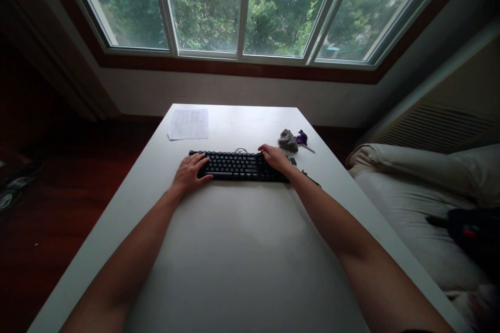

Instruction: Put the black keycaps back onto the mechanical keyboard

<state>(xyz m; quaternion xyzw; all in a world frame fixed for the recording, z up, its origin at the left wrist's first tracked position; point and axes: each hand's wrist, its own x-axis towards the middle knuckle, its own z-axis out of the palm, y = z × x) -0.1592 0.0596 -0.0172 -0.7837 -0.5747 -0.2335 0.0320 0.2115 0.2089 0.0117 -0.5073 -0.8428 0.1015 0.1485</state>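
A black keyboard (234,165) lies flat across the white table, its long side facing me. My left hand (190,170) rests on its left end, fingers spread over the keys and thumb along the near edge. Over the right part of the keyboard is my right hand (274,157), its fingers drawn together near the back edge. Whatever those fingers hold, if anything, is too small to make out. The right hand and wrist cover part of the keys. Just beyond that hand lie a crumpled grey cloth (288,140) and a small purple bundle (301,138) by a thin pale stick (308,148).
Printed paper (189,124) lies at the far left of the white table (242,250). A thin black cable (312,181) trails right of the keyboard. Beyond the table is a window (242,10); a pale couch (406,208) with a dark item stands to the right.
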